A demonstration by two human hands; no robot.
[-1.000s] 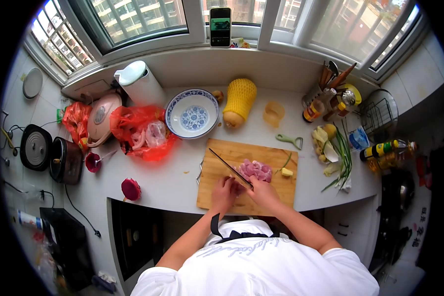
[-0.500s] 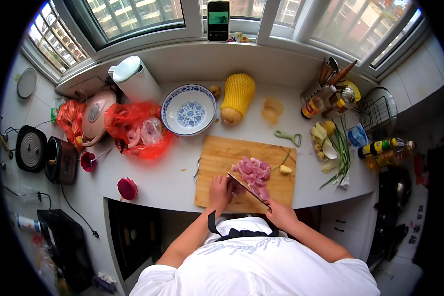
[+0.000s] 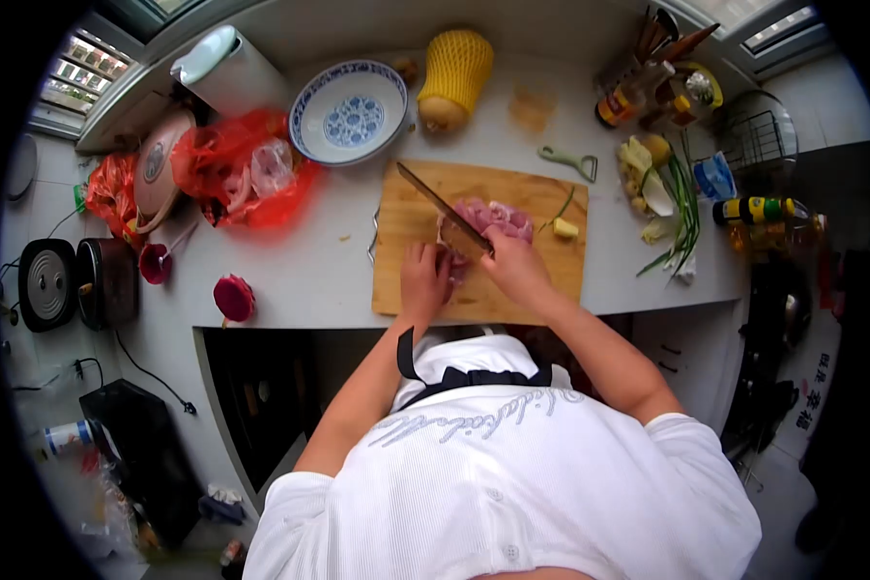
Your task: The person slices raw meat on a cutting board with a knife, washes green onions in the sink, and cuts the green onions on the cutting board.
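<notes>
A pile of pink raw meat (image 3: 508, 219) lies on the wooden cutting board (image 3: 406, 208). My right hand (image 3: 514, 263) is closed around the handle of a knife (image 3: 442, 206), whose blade slants up and left across the meat's left side. Left of the blade, my left hand (image 3: 424, 278) presses with bent fingers on a piece of meat (image 3: 457, 267) at the board's lower middle. A small yellow piece (image 3: 565, 229) and a thin green stalk rest on the board's right side.
Behind the board are a blue-and-white bowl (image 3: 350, 112), a netted yellow squash (image 3: 456, 79) and a green peeler (image 3: 568, 160). Red bags (image 3: 246, 174) stand left. Green onions (image 3: 684, 213) and bottles (image 3: 754, 210) are on the right.
The view has tilted downward, so everything appears higher. The knife and my right hand have moved from the meat's lower edge up and left, nearer my left hand.
</notes>
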